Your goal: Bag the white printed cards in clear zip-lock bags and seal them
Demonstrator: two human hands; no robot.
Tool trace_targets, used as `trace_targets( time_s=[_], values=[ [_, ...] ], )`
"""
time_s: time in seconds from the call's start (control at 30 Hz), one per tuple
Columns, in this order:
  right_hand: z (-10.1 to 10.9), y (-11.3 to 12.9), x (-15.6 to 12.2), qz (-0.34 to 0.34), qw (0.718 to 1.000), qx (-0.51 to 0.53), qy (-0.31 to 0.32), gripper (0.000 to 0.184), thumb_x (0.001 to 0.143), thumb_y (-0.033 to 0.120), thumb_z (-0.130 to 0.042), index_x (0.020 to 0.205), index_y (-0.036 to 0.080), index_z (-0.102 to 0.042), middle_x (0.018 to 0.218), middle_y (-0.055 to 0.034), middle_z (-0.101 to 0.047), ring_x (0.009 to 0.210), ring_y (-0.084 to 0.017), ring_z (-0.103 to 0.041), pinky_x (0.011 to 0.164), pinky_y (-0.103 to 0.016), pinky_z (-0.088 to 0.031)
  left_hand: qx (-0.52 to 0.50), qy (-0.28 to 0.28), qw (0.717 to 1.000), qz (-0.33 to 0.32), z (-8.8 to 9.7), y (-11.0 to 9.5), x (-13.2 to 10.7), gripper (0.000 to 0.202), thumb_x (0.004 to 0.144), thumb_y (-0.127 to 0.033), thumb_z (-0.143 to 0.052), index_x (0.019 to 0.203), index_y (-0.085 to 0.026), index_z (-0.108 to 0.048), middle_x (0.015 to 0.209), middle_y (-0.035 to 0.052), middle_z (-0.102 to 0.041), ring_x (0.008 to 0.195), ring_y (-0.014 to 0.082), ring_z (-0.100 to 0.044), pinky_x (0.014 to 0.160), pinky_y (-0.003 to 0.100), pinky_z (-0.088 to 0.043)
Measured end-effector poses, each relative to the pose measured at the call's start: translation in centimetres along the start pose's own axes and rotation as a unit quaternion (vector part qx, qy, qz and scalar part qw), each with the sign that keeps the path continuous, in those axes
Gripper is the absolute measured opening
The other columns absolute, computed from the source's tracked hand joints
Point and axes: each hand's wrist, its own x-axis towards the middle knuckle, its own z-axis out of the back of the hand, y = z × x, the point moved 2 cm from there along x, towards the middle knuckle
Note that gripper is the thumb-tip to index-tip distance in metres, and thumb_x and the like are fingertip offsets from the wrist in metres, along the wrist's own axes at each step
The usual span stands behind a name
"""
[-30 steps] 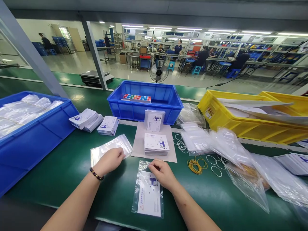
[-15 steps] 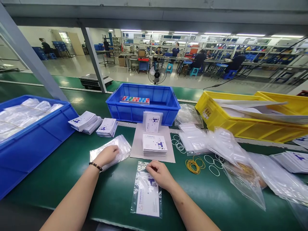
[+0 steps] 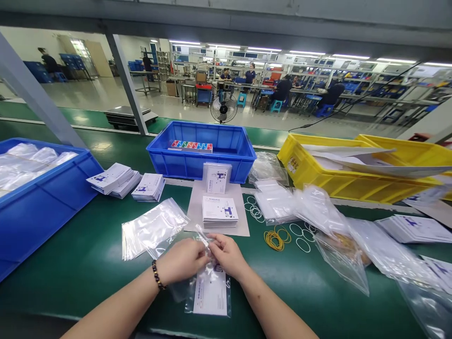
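Note:
In the middle of the bench my left hand [image 3: 183, 259] is closed on a clear plastic bag [image 3: 177, 289], partly hidden beneath it. Close beside it, my right hand [image 3: 228, 256] has its fingers pinched at the mouth of the plastic, almost touching the left fingers. Which layer it grips is hard to make out. Under both hands lies a bagged white booklet [image 3: 210, 299] with purple print. A fanned stack of clear bags [image 3: 151, 226] lies to the left. Just beyond my hands a pile of white booklets [image 3: 219, 212] sits on a grey board [image 3: 243, 226].
A blue bin [image 3: 201, 165] stands behind the pile, with another blue bin [image 3: 45, 202] at left and a yellow bin [image 3: 339, 186] at right. Rubber bands [image 3: 274, 239] and bagged packs [image 3: 275, 202] lie on the right. More booklets [image 3: 148, 186] sit at the left.
My left hand has left the bag stack and moved right with a clear bag, meeting my right hand over the bagged booklet. The whole view has shifted slightly.

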Motion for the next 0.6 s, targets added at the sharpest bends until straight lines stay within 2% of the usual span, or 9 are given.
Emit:
trace_targets(
  time_s=[0.1,0.17,0.27,0.33,0.4,0.5,0.6],
  values=[
    [0.7,0.6,-0.3,0.096,0.973,-0.199,-0.065,0.024,0.082,0.023,-0.042,0.093,0.019,-0.063,0.077,-0.0056,-0.068,0.068,-0.017,-0.060,0.064,-0.028,-0.045,-0.140,0.002,0.990,0.029,-1.4,0.2,1.7,0.033,0.075,-0.043,-0.048,0.053,-0.019,-0.050,0.050,-0.0017,-0.051,0.046,0.0116,-0.043,0.047,0.023,-0.029],
    [0.9,0.6,-0.4,0.139,0.946,-0.287,-0.067,0.029,0.084,0.018,-0.036,0.090,0.019,-0.064,0.075,-0.0066,-0.068,0.067,-0.017,-0.060,0.064,-0.027,-0.043,-0.261,-0.009,0.963,0.073,-1.9,0.7,2.6,0.037,0.074,-0.050,-0.046,0.055,-0.018,-0.052,0.049,-0.0023,-0.050,0.043,0.0101,-0.043,0.044,0.021,-0.031],
    [0.9,0.6,-0.4,0.176,0.921,-0.340,-0.070,0.033,0.082,0.013,-0.035,0.100,0.018,-0.062,0.075,-0.0074,-0.067,0.065,-0.017,-0.058,0.063,-0.027,-0.043,-0.400,-0.031,0.907,0.127,-2.6,1.4,3.3,0.039,0.068,-0.052,-0.051,0.055,-0.016,-0.051,0.050,-0.0023,-0.050,0.040,0.0078,-0.042,0.039,0.019,-0.029],
    [0.9,0.7,-0.4,0.193,0.923,-0.325,-0.072,0.034,0.081,0.013,-0.037,0.106,0.018,-0.060,0.079,-0.0074,-0.067,0.069,-0.017,-0.058,0.066,-0.028,-0.044,-0.443,-0.042,0.886,0.130,-3.1,1.7,3.4,0.036,0.065,-0.049,-0.055,0.052,-0.015,-0.050,0.049,-0.0025,-0.049,0.040,0.0070,-0.041,0.040,0.019,-0.028],
    [0.9,1.1,-0.3,0.182,0.939,-0.282,-0.071,0.028,0.080,0.017,-0.043,0.101,0.020,-0.062,0.080,-0.0059,-0.065,0.072,-0.017,-0.057,0.067,-0.028,-0.044,-0.446,-0.058,0.885,0.120,-3.4,2.0,3.4,0.035,0.063,-0.047,-0.057,0.050,-0.016,-0.049,0.045,-0.0038,-0.046,0.040,0.0069,-0.039,0.042,0.019,-0.029],
    [1.1,1.4,-0.2,0.122,0.965,-0.220,-0.079,0.013,0.077,0.023,-0.052,0.080,0.021,-0.065,0.070,-0.0022,-0.059,0.064,-0.014,-0.053,0.059,-0.024,-0.042,-0.404,-0.076,0.906,0.102,-3.7,2.5,3.3,0.034,0.064,-0.046,-0.056,0.050,-0.017,-0.046,0.043,-0.0050,-0.043,0.041,0.0079,-0.037,0.045,0.021,-0.029],
    [1.0,1.1,0.1,0.091,0.971,-0.204,-0.084,0.021,0.078,0.019,-0.046,0.060,0.019,-0.057,0.057,0.0008,-0.050,0.054,-0.011,-0.046,0.053,-0.022,-0.036,-0.318,-0.078,0.943,0.065,-3.7,2.7,3.2,0.035,0.072,-0.044,-0.049,0.049,-0.018,-0.044,0.044,-0.0041,-0.043,0.045,0.0097,-0.039,0.048,0.023,-0.030]
  ],
)
